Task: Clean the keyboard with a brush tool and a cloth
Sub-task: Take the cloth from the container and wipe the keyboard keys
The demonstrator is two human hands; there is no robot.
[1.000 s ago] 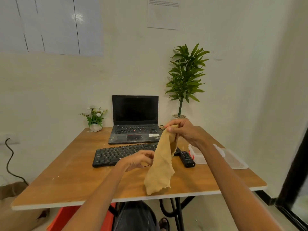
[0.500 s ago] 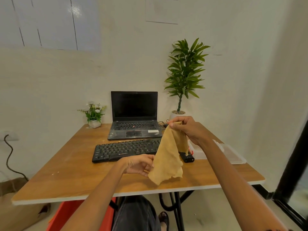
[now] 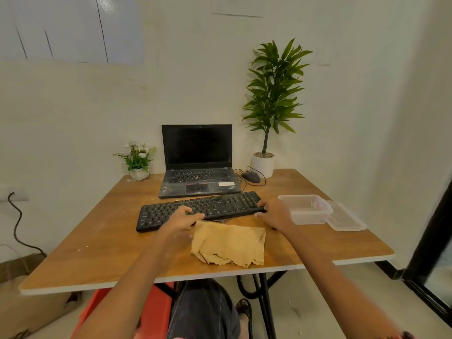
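A black keyboard [image 3: 215,204] lies across the middle of the wooden table [image 3: 97,253]. My left hand [image 3: 179,221] grips its front edge left of centre. My right hand [image 3: 275,214] grips its right end. A tan cloth [image 3: 230,243] lies crumpled and flat on the table just in front of the keyboard, between my forearms, with neither hand touching it. The brush tool is hidden, apart from a dark sliver under my right wrist.
An open black laptop [image 3: 198,162] stands behind the keyboard, with a wired mouse [image 3: 250,177] to its right. A clear plastic container [image 3: 305,209] and its lid [image 3: 347,220] sit at the right. A tall potted plant [image 3: 264,162] and a small flower pot [image 3: 139,172] stand against the wall.
Both hands let go of the cloth, which had hung from my right hand and now lies on the table. Both hands moved forward onto the keyboard.
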